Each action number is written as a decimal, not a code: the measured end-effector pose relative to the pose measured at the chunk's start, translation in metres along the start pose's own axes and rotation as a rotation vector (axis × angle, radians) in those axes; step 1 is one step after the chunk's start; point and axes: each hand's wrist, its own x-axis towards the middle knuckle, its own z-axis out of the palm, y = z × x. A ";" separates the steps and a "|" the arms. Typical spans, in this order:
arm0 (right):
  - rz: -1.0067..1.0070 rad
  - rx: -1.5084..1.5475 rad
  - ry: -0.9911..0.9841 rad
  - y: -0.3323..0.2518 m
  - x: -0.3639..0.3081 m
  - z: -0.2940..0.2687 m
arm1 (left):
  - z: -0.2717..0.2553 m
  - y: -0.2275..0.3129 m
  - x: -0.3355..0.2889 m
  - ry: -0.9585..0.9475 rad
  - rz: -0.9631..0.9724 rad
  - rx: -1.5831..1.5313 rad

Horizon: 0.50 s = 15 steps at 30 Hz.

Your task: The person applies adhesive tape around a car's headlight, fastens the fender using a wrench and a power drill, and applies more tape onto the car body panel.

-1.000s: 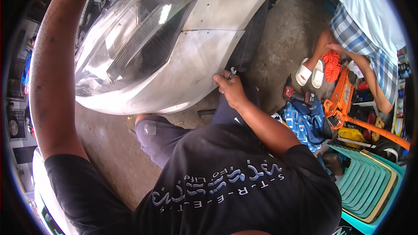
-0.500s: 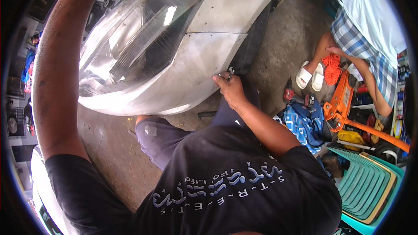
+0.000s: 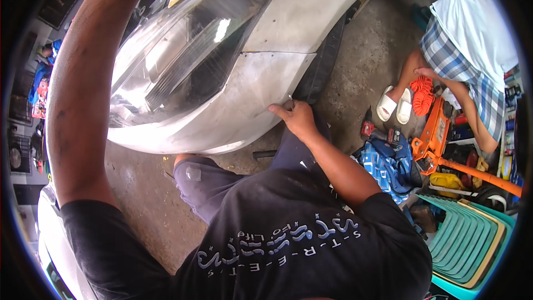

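Note:
My right hand (image 3: 300,119) is at the rear edge of a white car bumper (image 3: 236,119), beside the wheel opening. Its thumb presses on the painted surface and its fingers are curled over the edge. A small metal piece (image 3: 291,100) sticks up at the fingers; its kind is too small to make out. My left forearm (image 3: 86,94) reaches up past the clear headlight (image 3: 194,61), and its hand is out of view beyond the top edge. The fender (image 3: 302,8) meets the bumper along a thin seam.
At right a person in plaid shorts (image 3: 461,50) squats beside an orange coiled hose (image 3: 422,94) and an orange floor jack (image 3: 436,133). A red cordless drill (image 3: 367,128), a blue bag (image 3: 383,161) and stacked green stools (image 3: 466,239) lie nearer me.
The view has shifted slightly, so the car sits a little lower and further right. My right hand stays at the bumper edge, and less of the metal piece shows above its fingers.

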 end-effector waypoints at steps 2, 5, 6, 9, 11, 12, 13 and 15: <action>-0.016 -0.078 0.020 0.000 0.002 -0.006 | 0.003 -0.005 -0.001 -0.018 -0.015 -0.003; -0.091 -0.074 0.030 -0.013 -0.005 -0.018 | 0.002 -0.001 -0.004 -0.064 -0.062 0.007; -0.169 0.061 -0.067 -0.016 -0.006 -0.025 | 0.000 0.001 -0.004 -0.087 -0.096 0.027; -0.228 0.331 -0.387 -0.040 -0.003 -0.049 | 0.005 -0.010 -0.011 -0.074 -0.097 -0.032; -0.191 0.466 -0.596 -0.046 0.002 -0.056 | 0.001 -0.007 -0.007 -0.095 -0.075 -0.016; -0.178 0.481 -0.635 -0.046 0.009 -0.052 | -0.002 -0.006 -0.006 -0.120 -0.055 0.009; -0.165 0.496 -0.674 -0.046 0.014 -0.050 | 0.000 -0.006 -0.005 -0.117 -0.055 0.009; -0.137 0.561 -0.726 -0.045 0.022 -0.051 | 0.003 -0.005 -0.007 -0.105 -0.109 0.009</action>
